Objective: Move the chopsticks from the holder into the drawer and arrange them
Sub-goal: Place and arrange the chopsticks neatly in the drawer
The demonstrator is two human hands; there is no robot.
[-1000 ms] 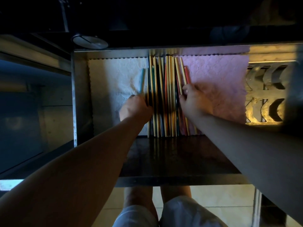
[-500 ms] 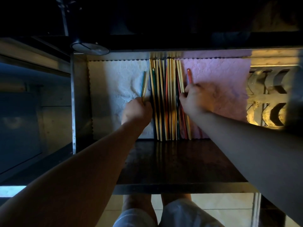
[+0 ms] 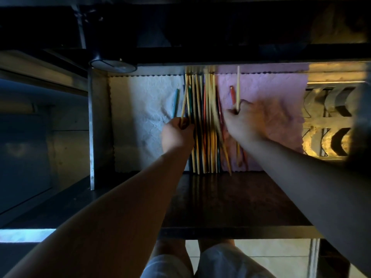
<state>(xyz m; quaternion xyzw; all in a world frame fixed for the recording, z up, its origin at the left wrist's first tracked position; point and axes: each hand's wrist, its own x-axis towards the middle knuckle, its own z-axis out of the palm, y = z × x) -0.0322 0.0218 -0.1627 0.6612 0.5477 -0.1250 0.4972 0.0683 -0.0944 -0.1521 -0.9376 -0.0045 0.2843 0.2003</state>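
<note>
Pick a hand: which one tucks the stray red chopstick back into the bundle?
Right. The right hand sits on the pink cloth right beside the red chopstick. The left hand is across the bundle, already gripping a pale chopstick.

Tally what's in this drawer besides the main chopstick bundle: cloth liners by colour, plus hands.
White textured cloth liner: 1
Pink textured cloth liner: 1
Hands gripping pale wooden chopsticks: 2 (left hand, right hand)
Total: 4

Pretty dim in here, mostly dark steel counter (image 3: 230, 201) and shadow overhead. Pale floor tiles (image 3: 271, 255) below, and a warm yellow glow on the patterned metal grille (image 3: 329, 125) at the right.
</note>
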